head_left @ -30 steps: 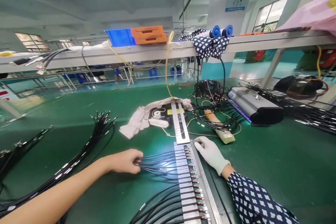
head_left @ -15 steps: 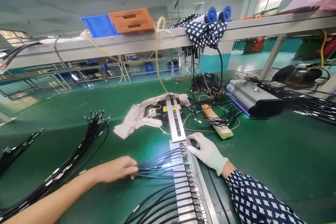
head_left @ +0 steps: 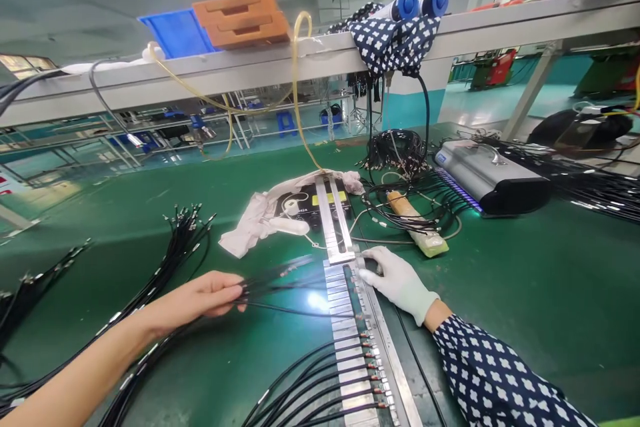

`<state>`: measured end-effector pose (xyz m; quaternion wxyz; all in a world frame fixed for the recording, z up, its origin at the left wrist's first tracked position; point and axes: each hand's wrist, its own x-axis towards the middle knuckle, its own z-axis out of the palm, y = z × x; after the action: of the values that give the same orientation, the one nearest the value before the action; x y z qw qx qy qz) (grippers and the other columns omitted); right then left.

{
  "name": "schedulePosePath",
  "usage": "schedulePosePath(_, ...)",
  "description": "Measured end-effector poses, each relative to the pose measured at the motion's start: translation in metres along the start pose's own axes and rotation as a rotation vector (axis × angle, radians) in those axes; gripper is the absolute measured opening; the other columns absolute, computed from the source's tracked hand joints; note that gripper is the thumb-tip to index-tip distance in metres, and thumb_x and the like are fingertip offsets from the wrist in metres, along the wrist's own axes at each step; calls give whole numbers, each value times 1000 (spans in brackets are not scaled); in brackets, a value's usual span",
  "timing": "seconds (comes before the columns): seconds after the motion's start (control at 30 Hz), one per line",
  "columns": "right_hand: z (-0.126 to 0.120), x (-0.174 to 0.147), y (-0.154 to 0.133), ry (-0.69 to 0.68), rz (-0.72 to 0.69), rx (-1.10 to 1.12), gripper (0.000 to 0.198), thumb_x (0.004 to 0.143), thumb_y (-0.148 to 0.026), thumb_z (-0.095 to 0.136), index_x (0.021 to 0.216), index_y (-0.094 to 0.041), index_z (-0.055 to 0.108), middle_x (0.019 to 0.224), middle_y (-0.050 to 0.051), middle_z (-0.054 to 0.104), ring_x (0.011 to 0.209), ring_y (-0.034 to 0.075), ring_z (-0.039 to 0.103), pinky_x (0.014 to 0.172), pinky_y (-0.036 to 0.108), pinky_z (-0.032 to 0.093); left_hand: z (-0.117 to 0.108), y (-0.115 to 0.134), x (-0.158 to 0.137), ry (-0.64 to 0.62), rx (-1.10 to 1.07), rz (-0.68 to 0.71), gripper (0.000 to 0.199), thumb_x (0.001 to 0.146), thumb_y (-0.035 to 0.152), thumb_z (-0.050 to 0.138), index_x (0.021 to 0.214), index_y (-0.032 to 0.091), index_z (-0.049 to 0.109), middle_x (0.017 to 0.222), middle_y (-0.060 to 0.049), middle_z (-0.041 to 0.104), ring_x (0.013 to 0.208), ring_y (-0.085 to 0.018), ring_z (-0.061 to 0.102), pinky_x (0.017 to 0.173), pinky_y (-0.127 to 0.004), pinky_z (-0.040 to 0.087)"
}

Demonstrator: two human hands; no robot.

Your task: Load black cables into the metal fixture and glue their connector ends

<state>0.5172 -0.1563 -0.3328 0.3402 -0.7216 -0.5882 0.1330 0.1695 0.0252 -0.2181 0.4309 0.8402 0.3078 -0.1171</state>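
My bare left hand [head_left: 217, 293] is closed round several thin black cables [head_left: 280, 285], which blur with motion toward the slotted metal fixture [head_left: 345, 320]. Their far ends are too smeared to show whether all of them are free of the slots. In a white glove, my right hand [head_left: 395, 280] grips the right side of the fixture near its far end, thumb and forefinger against the metal rail. More black cables [head_left: 310, 373] lie in the nearer slots, with small metal connectors along the rail. A bright patch of light shines beside the fixture.
Cable bundles [head_left: 170, 267] lie at the left on the green table [head_left: 165, 180]. Beyond the fixture are a pale cloth [head_left: 250, 220] and a black box [head_left: 310, 210]. At right are a wrapped tan roll [head_left: 417, 227], a cable tangle and a grey lamp unit [head_left: 493, 177].
My left hand has drawn the held cables left and slightly up, and the far slots now look mostly bare. My right hand stays at the fixture. The view has shifted a little.
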Motion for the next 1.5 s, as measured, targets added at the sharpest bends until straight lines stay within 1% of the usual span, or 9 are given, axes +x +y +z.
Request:
schedulePosePath(0.2,0,0,2,-11,6,-8,34,94,-45,56,119,-23,60,115,4,63,86,17,61,81,33,51,28,-23,1,19,99,-74,52,88,62,46,88,13,66,83,-5,58,72,-13,49,68,-22,43)
schedulePosePath(0.3,1,0,4,-16,11,-17,34,93,-47,55,118,-23,61,112,4,64,83,17,60,79,33,50,43,-22,4,126,178,-47,41,86,50,54,110,18,63,111,-8,58,103,-20,52,96,-31,43)
schedulePosePath(0.4,0,0,4,-18,14,-23,34,93,-47,55,118,-24,61,111,4,64,84,17,60,78,32,50,52,-7,9,248,267,18,41,88,41,53,125,24,55,125,-7,54,118,-22,48,107,-36,37)
schedulePosePath(0.57,-1,-1,3,-12,18,-30,36,93,-49,55,117,-23,62,111,3,64,85,17,60,78,32,50,60,13,26,353,340,38,38,97,43,33,107,19,60,108,-7,61,102,-20,54,95,-33,42)
schedulePosePath(0.7,0,0,5,-8,13,-28,35,93,-48,55,115,-23,63,108,4,64,83,17,60,77,32,50,59,9,36,285,351,-14,29,83,44,58,96,18,63,89,-4,61,82,-18,56,74,-27,42)
schedulePosePath(0.93,2,1,5,-8,13,6,33,93,-46,55,113,-22,64,110,5,64,82,16,59,77,32,49,52,13,24,347,381,12,30,92,42,43,90,17,60,95,-6,58,85,-17,52,77,-27,39)
schedulePosePath(1.13,4,1,9,0,12,22,32,94,-47,54,114,-23,63,111,3,64,83,16,59,80,32,49,55,16,17,297,363,9,32,93,45,43,93,18,60,92,-4,64,83,-17,57,76,-27,43)
schedulePosePath(1.3,5,0,12,7,-4,14,32,94,-48,54,112,-23,63,111,3,64,84,16,60,77,31,49,54,11,27,316,405,1,29,92,37,45,103,19,65,107,-6,66,99,-20,61,90,-30,46)
schedulePosePath(1.5,5,0,10,21,-23,7,33,95,-48,53,111,-21,64,110,5,64,83,16,59,78,31,49,57,6,36,458,550,-36,29,92,23,36,79,15,61,80,-10,60,76,-20,58,77,-30,44)
